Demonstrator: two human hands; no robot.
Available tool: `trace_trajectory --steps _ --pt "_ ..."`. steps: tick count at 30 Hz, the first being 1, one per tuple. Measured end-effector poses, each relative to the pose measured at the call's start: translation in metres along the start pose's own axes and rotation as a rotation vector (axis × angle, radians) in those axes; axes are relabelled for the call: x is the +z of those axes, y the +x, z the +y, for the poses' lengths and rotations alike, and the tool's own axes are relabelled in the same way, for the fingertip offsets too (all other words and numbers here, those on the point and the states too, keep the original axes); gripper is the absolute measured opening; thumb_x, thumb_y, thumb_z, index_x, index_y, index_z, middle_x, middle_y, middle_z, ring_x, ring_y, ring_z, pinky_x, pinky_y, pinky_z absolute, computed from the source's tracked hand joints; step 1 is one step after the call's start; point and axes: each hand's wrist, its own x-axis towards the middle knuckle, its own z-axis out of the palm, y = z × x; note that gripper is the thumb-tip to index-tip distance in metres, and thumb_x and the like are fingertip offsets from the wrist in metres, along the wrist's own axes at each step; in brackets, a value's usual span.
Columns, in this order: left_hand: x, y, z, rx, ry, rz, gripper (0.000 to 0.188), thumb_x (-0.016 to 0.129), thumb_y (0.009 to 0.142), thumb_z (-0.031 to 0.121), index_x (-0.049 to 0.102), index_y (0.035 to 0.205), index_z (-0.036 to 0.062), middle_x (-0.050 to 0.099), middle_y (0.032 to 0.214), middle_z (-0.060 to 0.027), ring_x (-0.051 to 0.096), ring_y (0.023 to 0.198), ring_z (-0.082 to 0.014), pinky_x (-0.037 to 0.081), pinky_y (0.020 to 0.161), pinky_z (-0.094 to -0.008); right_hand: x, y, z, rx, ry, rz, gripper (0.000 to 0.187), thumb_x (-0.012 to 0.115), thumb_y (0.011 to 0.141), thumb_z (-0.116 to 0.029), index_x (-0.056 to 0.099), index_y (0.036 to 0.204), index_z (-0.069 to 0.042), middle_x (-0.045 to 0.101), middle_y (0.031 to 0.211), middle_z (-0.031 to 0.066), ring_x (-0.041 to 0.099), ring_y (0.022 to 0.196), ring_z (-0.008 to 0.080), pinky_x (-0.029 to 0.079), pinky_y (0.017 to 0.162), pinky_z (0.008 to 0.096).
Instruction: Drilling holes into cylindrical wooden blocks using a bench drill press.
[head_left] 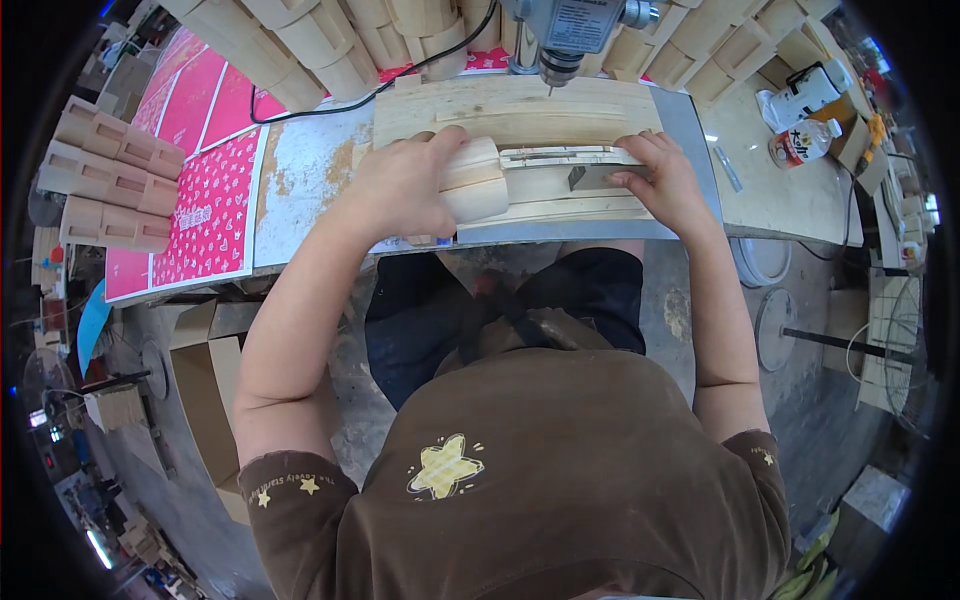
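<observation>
My left hand [405,185] is wrapped round a pale, rounded wooden piece [478,185] at the left end of a flat wooden base. Between my hands runs a layered wooden strip [560,155] with light and dark edges. At its right end, my right hand [672,185] is closed, fingers over the strip and thumb against a dark grey flat piece [592,178]. My right palm hides how far the strip and the grey piece reach. Just beyond, a drill chuck [559,68] with a thin bit points down over the wooden base [440,105].
Stacked wooden cylinders with slots [310,45] line the back of the bench, and more lie at left [115,175]. A black cable [375,95] crosses the bench. At right are a plastic bottle [805,143], a spray can [805,95] and a pen [728,168]. A cardboard box [210,390] stands below left.
</observation>
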Motion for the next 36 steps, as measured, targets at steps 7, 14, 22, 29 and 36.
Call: trace_trajectory --steps 7,14,22,29,36 --pt "-0.009 0.02 0.006 -0.005 -0.023 -0.196 0.08 0.069 0.049 0.021 0.048 0.124 0.0065 0.061 0.101 -0.02 0.059 0.098 -0.034 0.048 0.084 -0.0365 -0.001 -0.007 0.001 0.006 -0.005 -0.001 0.032 0.072 0.068 -0.011 0.061 0.098 -0.006 0.06 0.09 0.0097 0.052 0.092 0.0318 0.043 0.079 0.0393" --pt "0.054 0.025 0.025 0.212 -0.499 0.398 0.089 0.083 0.052 0.011 0.04 0.129 0.0023 0.038 0.129 -0.0147 0.042 0.121 -0.0342 0.043 0.096 -0.0403 -0.001 -0.002 0.004 -0.007 -0.035 0.024 0.034 0.073 0.067 -0.01 0.06 0.098 -0.005 0.06 0.089 0.0106 0.052 0.091 0.0323 0.043 0.079 0.0396" --pt "0.122 0.041 0.024 0.126 -0.519 0.879 0.068 0.084 0.052 0.011 0.053 0.111 0.0001 0.052 0.105 -0.0139 0.053 0.097 -0.031 0.045 0.085 -0.0373 -0.004 0.017 0.027 0.089 -0.073 0.09 0.039 0.074 0.065 -0.009 0.06 0.1 -0.004 0.061 0.092 0.012 0.052 0.09 0.0323 0.043 0.079 0.0396" --pt "0.117 0.048 -0.002 -0.037 -0.453 0.853 0.055 0.082 0.053 0.016 0.06 0.103 0.0042 0.058 0.094 -0.0083 0.055 0.092 -0.0271 0.038 0.084 -0.0402 0.02 0.043 0.019 0.072 -0.08 0.121 0.041 0.074 0.067 -0.009 0.059 0.105 -0.005 0.06 0.097 0.012 0.052 0.096 0.0324 0.043 0.083 0.0383" --pt "0.121 0.049 -0.02 -0.078 -0.479 0.732 0.052 0.081 0.056 0.021 0.062 0.102 0.007 0.059 0.088 -0.0038 0.056 0.088 -0.0234 0.035 0.086 -0.0383 0.011 0.042 0.012 0.077 0.229 0.215 0.043 0.072 0.072 -0.008 0.056 0.112 -0.008 0.06 0.101 0.0066 0.053 0.101 0.0237 0.042 0.087 0.0359"
